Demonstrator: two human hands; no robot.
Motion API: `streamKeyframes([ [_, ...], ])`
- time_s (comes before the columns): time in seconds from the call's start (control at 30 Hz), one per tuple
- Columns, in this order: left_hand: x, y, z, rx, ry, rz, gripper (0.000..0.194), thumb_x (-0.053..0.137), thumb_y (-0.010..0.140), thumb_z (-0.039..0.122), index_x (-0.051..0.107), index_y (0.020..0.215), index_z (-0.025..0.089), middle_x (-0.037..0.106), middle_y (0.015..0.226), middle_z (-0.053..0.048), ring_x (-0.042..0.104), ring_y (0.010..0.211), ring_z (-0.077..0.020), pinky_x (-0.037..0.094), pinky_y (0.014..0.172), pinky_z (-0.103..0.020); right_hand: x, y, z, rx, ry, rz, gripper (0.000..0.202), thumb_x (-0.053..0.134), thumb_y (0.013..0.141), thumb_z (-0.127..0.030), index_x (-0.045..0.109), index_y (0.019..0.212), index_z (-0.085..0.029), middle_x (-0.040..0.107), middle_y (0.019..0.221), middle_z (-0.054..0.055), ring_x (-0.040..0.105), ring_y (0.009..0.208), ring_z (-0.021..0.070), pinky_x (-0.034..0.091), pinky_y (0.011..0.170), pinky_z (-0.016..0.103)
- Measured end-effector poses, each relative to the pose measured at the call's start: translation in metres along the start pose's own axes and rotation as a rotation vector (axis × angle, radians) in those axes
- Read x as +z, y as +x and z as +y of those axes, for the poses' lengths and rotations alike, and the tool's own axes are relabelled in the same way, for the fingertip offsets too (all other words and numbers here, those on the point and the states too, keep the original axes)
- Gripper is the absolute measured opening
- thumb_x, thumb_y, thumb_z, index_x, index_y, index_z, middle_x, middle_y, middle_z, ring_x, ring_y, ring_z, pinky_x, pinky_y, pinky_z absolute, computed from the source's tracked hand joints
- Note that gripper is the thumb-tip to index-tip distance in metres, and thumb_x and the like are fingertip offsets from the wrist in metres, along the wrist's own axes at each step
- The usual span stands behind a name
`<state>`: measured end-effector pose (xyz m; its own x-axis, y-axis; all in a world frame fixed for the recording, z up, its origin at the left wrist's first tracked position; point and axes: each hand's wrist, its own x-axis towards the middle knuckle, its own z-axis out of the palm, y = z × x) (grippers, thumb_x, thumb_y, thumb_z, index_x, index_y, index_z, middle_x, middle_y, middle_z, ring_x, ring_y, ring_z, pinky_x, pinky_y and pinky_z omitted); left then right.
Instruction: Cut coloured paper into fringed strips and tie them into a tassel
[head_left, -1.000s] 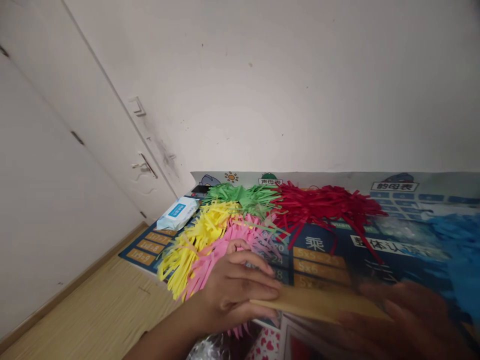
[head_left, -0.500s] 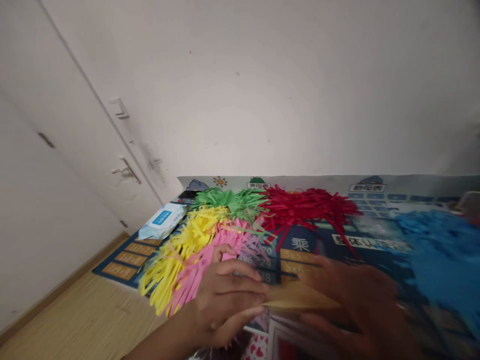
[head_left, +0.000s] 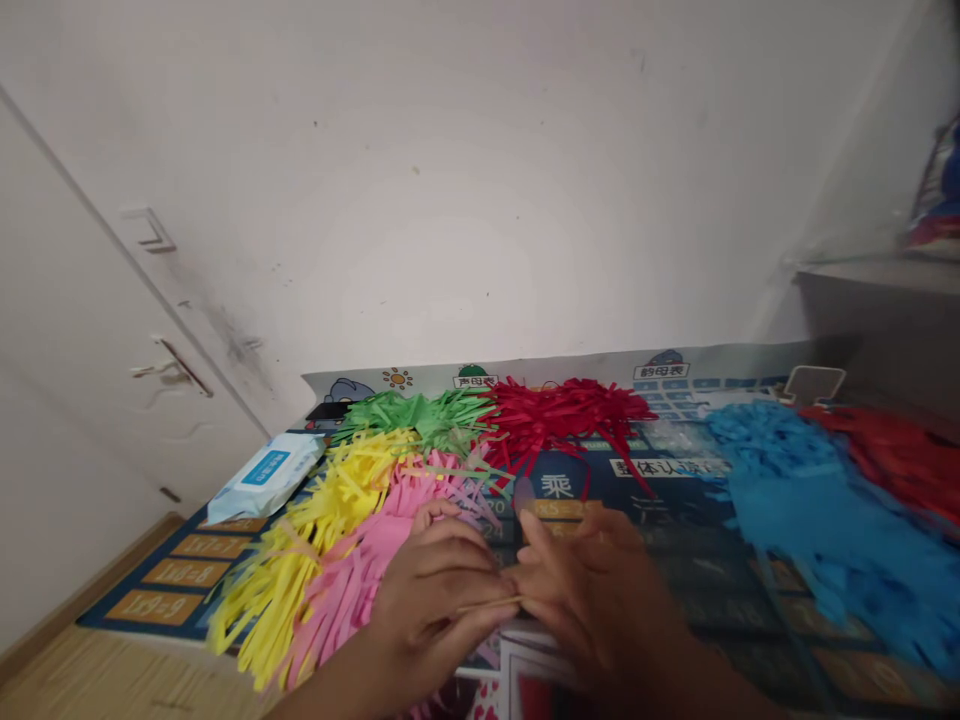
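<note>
Near the middle of the scene, the left hand [head_left: 442,590] has its fingers bent close together, with a thin tan strip [head_left: 489,603] pinched between thumb and fingers. The strip shows edge-on, and its right end reaches the fingertips of the right hand [head_left: 600,600]. That hand is blurred, its index finger pointing to the far side and the others curled; whether it also grips the strip I cannot tell. Both hands are over the near part of a dark blue printed mat [head_left: 697,570], which bears orange number boxes and Chinese characters. Just beyond the left hand, and partly hidden by it, lies a pink fringed bundle [head_left: 382,540], with a yellow fringed bundle [head_left: 322,515] touching it on the left. Farther off, a green fringed bundle [head_left: 420,415] meets a dark red fringed bundle [head_left: 566,412] to its right. A white and blue wipes pack [head_left: 266,475] rests at the left edge of the mat. Well to the right is a broad blue fringed heap [head_left: 795,520], with a red heap [head_left: 892,455] just beside it on the far right. A pale wall [head_left: 465,200] rises behind the mat, and a white door [head_left: 90,420] with a handle [head_left: 172,370] stands at the left.
</note>
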<state>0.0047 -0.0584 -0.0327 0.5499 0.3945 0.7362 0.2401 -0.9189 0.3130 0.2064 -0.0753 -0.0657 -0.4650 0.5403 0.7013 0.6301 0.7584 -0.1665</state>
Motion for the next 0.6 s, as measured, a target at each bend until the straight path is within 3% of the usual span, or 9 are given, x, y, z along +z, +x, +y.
streamKeyframes([
  [0.2,0.004,0.004,0.003,-0.076,-0.103,-0.007,0.007,0.064,0.088,0.023,0.071,0.089,0.021,0.069,0.068,-0.003,0.061,0.07,-0.0169,0.047,0.072,-0.033,-0.004,0.002,-0.002,-0.042,0.029,0.085,0.055,0.045,0.087,-0.021,0.032,0.14,-0.022,0.075,0.086,-0.002,0.066,0.072,0.0161,0.033,0.079,0.035],
  [0.33,0.001,-0.006,-0.001,-0.104,-0.153,0.03,0.008,0.066,0.086,0.019,0.072,0.09,0.022,0.071,0.07,-0.002,0.061,0.07,-0.0164,0.047,0.072,-0.032,-0.007,-0.002,0.008,0.008,0.093,0.018,0.045,0.045,0.094,-0.029,0.038,0.137,-0.021,0.075,0.089,0.001,0.066,0.076,0.0167,0.033,0.081,0.035],
  [0.47,-0.006,-0.017,-0.012,-0.284,-0.233,0.129,0.008,0.068,0.083,0.016,0.074,0.084,0.022,0.067,0.066,0.0,0.058,0.067,-0.0156,0.046,0.067,-0.031,-0.017,-0.012,0.031,0.103,0.16,-0.062,0.04,0.042,0.099,-0.032,0.041,0.137,-0.023,0.076,0.09,0.001,0.066,0.078,0.0154,0.036,0.083,0.035],
  [0.6,-0.002,-0.02,-0.021,-0.49,-0.306,0.239,0.008,0.069,0.081,0.021,0.074,0.075,0.022,0.064,0.065,0.0,0.058,0.066,-0.0155,0.045,0.063,-0.028,-0.024,-0.016,0.05,0.254,0.102,-0.023,0.04,0.049,0.095,-0.032,0.048,0.134,-0.024,0.075,0.082,0.001,0.065,0.076,0.0174,0.044,0.077,0.033],
])
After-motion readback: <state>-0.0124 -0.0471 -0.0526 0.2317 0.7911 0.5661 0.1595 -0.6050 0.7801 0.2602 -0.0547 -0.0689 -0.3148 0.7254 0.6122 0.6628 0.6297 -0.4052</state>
